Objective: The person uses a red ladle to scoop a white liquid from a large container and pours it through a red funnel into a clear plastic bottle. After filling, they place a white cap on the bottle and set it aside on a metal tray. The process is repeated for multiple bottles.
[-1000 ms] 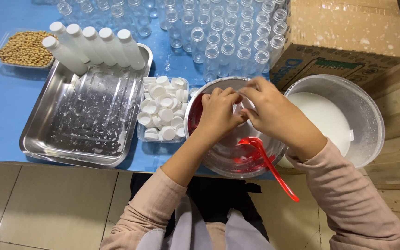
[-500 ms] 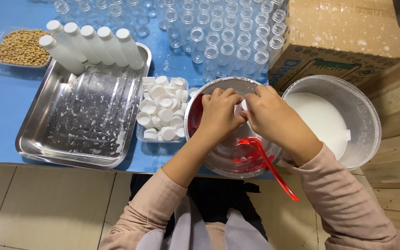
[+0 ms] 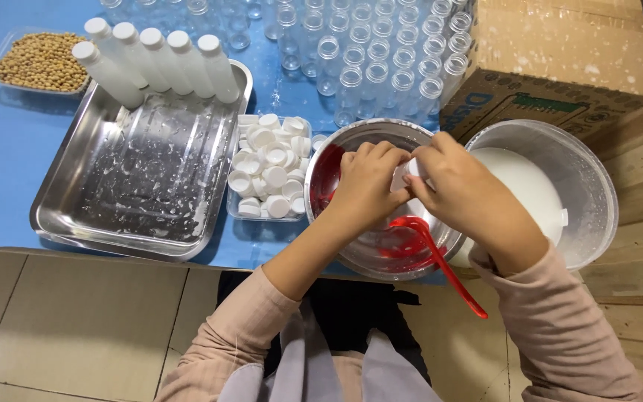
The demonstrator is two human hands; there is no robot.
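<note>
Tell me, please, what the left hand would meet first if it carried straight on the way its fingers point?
Most likely the right hand: the left hand points rightward at it over the steel bowl, their fingertips almost touching.

Both hands (image 3: 418, 186) together, fingers curled, forearms converging.

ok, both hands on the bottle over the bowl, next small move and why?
Probably finish twisting the cap: left hand and right hand pinch a small white bottle over the steel bowl; five capped bottles already lean in the tray.
</note>
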